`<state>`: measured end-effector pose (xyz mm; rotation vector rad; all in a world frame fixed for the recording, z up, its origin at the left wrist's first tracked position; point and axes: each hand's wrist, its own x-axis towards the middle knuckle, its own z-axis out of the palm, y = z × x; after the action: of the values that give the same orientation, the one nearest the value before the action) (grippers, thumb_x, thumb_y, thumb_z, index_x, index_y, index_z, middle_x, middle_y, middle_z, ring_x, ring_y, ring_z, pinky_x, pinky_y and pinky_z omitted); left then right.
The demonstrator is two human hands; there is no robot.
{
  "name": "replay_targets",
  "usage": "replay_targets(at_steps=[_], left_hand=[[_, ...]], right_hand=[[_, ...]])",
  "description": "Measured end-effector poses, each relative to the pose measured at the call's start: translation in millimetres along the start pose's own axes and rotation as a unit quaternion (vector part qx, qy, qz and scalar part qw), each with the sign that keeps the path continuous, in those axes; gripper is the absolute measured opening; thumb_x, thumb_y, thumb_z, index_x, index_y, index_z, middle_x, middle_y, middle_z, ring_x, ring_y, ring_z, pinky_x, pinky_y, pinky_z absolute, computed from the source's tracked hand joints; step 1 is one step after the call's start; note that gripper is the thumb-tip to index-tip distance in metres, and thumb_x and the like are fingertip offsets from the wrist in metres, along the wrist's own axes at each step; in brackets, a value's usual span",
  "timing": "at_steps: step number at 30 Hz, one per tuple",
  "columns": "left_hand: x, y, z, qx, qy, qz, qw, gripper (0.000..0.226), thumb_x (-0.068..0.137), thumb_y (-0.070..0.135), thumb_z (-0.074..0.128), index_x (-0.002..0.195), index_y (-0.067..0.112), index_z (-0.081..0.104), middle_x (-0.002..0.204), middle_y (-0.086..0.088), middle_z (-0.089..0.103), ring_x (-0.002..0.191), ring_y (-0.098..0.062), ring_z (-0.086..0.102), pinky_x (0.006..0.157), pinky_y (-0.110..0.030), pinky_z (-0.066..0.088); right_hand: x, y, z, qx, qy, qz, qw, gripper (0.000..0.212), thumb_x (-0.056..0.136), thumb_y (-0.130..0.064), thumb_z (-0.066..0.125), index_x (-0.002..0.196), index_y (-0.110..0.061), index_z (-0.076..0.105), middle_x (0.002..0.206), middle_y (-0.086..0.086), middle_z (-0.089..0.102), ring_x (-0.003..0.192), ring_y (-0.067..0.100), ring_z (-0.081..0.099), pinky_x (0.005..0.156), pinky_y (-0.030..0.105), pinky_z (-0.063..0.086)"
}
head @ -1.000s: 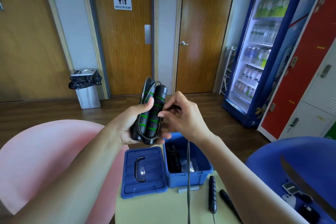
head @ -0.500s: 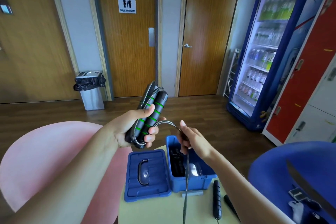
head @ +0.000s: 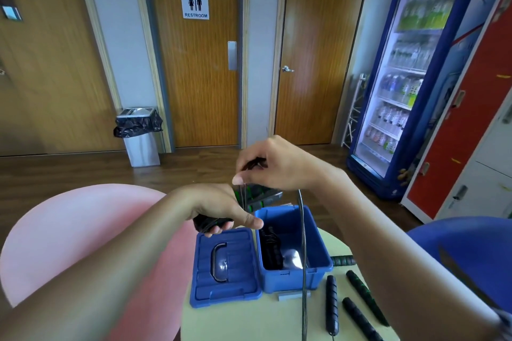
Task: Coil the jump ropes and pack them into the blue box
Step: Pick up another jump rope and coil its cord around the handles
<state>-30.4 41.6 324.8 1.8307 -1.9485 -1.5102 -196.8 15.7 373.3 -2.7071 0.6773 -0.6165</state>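
Observation:
My left hand (head: 221,209) grips two black jump-rope handles with green rings (head: 259,196), held sideways above the open blue box (head: 318,232). My right hand (head: 273,166) pinches the thin black rope just above the handles. The rope (head: 303,243) loops over the handles and hangs straight down past the box front. A coiled black jump rope (head: 270,249) lies inside the box. The blue lid (head: 224,268) lies flat to the left of the box.
Several loose black handles (head: 331,304) lie on the pale table (head: 249,321) right of the box. A pink chair (head: 83,230) stands on the left and a blue chair (head: 471,243) on the right. A bin, doors and a drinks fridge stand behind.
My left hand turned the handles from upright to sideways and lowered them. My right hand rose from beside the box to above the handles, carrying the rope over them.

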Motion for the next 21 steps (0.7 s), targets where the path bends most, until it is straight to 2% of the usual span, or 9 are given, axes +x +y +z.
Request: replay_targets(at_steps=[2, 4, 6, 8, 11, 15, 17, 19, 21], left_hand=[[-8, 5, -2, 0.039, -0.005, 0.010, 0.999, 0.056, 0.058, 0.058, 0.082, 0.074, 0.009, 0.059, 0.058, -0.002, 0.053, 0.047, -0.015, 0.046, 0.050, -0.024, 0.042], [-16, 7, -6, 0.061, -0.016, 0.051, 0.997, 0.076, 0.049, 0.063, 0.083, 0.091, 0.002, 0.063, 0.063, -0.007, 0.055, 0.051, -0.018, 0.049, 0.053, -0.026, 0.044], [-24, 9, -10, 0.083, -0.024, 0.096, 0.992, 0.093, 0.046, 0.069, 0.081, 0.101, -0.004, 0.062, 0.071, -0.023, 0.058, 0.056, -0.024, 0.052, 0.057, -0.032, 0.046], [-31, 12, -11, 0.073, -0.038, 0.144, 0.986, 0.086, 0.055, 0.062, 0.080, 0.097, -0.010, 0.059, 0.079, -0.035, 0.057, 0.061, -0.029, 0.052, 0.058, -0.036, 0.045], [-42, 17, -15, 0.032, -0.006, 0.193, 0.981, 0.048, 0.062, 0.044, 0.076, 0.081, 0.002, 0.062, 0.063, -0.020, 0.055, 0.054, -0.025, 0.050, 0.052, -0.027, 0.045], [-55, 13, -28, -0.008, 0.027, 0.257, 0.966, 0.037, 0.067, 0.038, 0.074, 0.086, 0.008, 0.066, 0.062, -0.016, 0.053, 0.050, -0.023, 0.049, 0.052, -0.027, 0.044], [-61, 11, -37, -0.048, 0.056, 0.269, 0.960, 0.017, 0.069, 0.036, 0.076, 0.077, 0.022, 0.071, 0.058, -0.013, 0.053, 0.047, -0.021, 0.048, 0.047, -0.025, 0.042], [-61, 9, -45, -0.092, 0.079, 0.283, 0.951, 0.022, 0.066, 0.039, 0.080, 0.070, 0.021, 0.068, 0.054, -0.010, 0.053, 0.043, -0.021, 0.047, 0.044, -0.024, 0.042], [-55, 7, -49, -0.126, 0.094, 0.289, 0.944, 0.051, 0.062, 0.045, 0.084, 0.087, 0.007, 0.061, 0.055, -0.011, 0.053, 0.041, -0.022, 0.046, 0.047, -0.028, 0.043]], right_hand=[[12, 2, -5, 0.089, -0.022, -0.002, 0.996, 0.016, 0.079, -0.021, 0.077, 0.081, -0.011, 0.065, 0.074, -0.003, 0.063, 0.066, 0.004, 0.057, 0.064, 0.014, 0.043], [21, 6, -8, 0.163, -0.044, 0.012, 0.986, 0.019, 0.077, -0.015, 0.078, 0.080, -0.006, 0.061, 0.076, 0.008, 0.062, 0.068, 0.014, 0.058, 0.064, 0.019, 0.045], [26, 10, -5, 0.219, -0.076, 0.033, 0.972, 0.023, 0.075, -0.022, 0.078, 0.080, -0.010, 0.059, 0.073, 0.004, 0.061, 0.067, 0.017, 0.057, 0.060, 0.018, 0.044], [28, 14, 2, 0.295, -0.106, 0.063, 0.947, 0.034, 0.070, -0.039, 0.072, 0.082, -0.012, 0.056, 0.067, -0.006, 0.062, 0.059, 0.009, 0.057, 0.055, 0.014, 0.042], [21, 24, 16, 0.387, -0.113, 0.075, 0.912, 0.060, 0.070, -0.058, 0.071, 0.089, -0.003, 0.058, 0.076, 0.002, 0.063, 0.066, 0.014, 0.059, 0.061, 0.019, 0.049], [5, 31, 44, 0.465, -0.054, 0.134, 0.874, 0.026, 0.082, -0.043, 0.052, 0.066, -0.023, 0.057, 0.056, -0.008, 0.045, 0.049, 0.006, 0.040, 0.049, 0.018, 0.038], [-4, 30, 56, 0.489, -0.012, 0.196, 0.850, 0.036, 0.094, -0.041, 0.041, 0.065, -0.021, 0.048, 0.053, -0.010, 0.031, 0.045, 0.007, 0.027, 0.044, 0.019, 0.028], [-12, 26, 66, 0.496, 0.020, 0.215, 0.841, 0.043, 0.101, -0.043, 0.033, 0.067, -0.020, 0.045, 0.055, -0.009, 0.027, 0.045, 0.007, 0.023, 0.042, 0.019, 0.023], [-18, 17, 69, 0.514, 0.028, 0.226, 0.827, 0.045, 0.102, -0.044, 0.032, 0.065, -0.020, 0.044, 0.055, -0.008, 0.026, 0.043, 0.007, 0.022, 0.039, 0.019, 0.019]])
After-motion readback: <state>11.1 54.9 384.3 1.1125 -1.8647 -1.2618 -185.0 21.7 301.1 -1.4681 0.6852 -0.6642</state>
